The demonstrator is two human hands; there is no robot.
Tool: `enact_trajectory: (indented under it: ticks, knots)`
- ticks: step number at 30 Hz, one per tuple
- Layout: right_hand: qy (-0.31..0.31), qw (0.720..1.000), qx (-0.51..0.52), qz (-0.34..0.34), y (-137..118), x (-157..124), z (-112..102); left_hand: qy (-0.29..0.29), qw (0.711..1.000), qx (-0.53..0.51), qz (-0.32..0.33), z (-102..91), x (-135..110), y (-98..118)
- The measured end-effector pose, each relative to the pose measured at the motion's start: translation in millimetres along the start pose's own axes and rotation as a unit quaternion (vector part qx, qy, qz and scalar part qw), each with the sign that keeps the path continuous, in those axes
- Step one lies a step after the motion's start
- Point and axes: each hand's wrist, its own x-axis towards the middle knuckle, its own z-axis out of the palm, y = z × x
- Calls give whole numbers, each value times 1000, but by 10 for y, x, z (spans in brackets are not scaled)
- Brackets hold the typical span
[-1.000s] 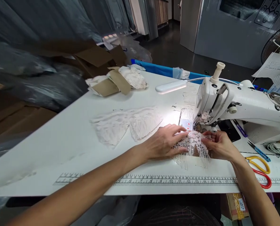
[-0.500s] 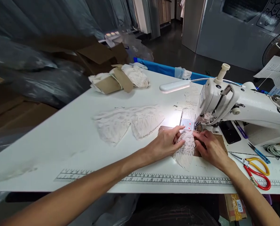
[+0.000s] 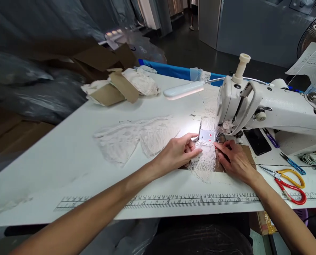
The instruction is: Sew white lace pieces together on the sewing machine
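A white lace piece [image 3: 204,161] lies in front of the sewing machine [image 3: 253,106], its upper edge beside the metal plate under the needle area. My left hand [image 3: 178,152] pinches its left side between thumb and curled fingers, with the index finger stretched toward the plate. On the other side my right hand [image 3: 236,161] is bent, its fingertips gripping the lace's right edge close to the presser foot. The foot itself is partly hidden. A brown board [image 3: 221,164] lies beneath the lace and the right fingers.
Another white lace piece [image 3: 136,136] lies flat to the left. Behind it sits a lace bundle with cardboard strips [image 3: 115,90]. A lamp [image 3: 184,90] reaches over the table. Red-and-yellow-handled scissors [image 3: 291,184], blue snips [image 3: 293,164] and a phone [image 3: 257,141] are at the right; a ruler strip [image 3: 174,202] runs along the front edge.
The view has shifted, so the table and machine sit slightly lower left or higher in it. My left index finger has straightened toward the plate, and the lace lies flatter between both hands.
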Motion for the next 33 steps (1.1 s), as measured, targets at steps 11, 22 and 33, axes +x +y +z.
enact_trajectory:
  ticks: [11,22,33]
  knots:
    - [7,999,22,-22,12,-76,7,-19,999,33,-28,-7,4,-38]
    - [6,998,41,-52,-73,-146,-92,-8,997,60,-40,-22,-15,5]
    - [-23,996,18,-83,-93,-158,-111,-8,997,54,-51,-10,-9,-51]
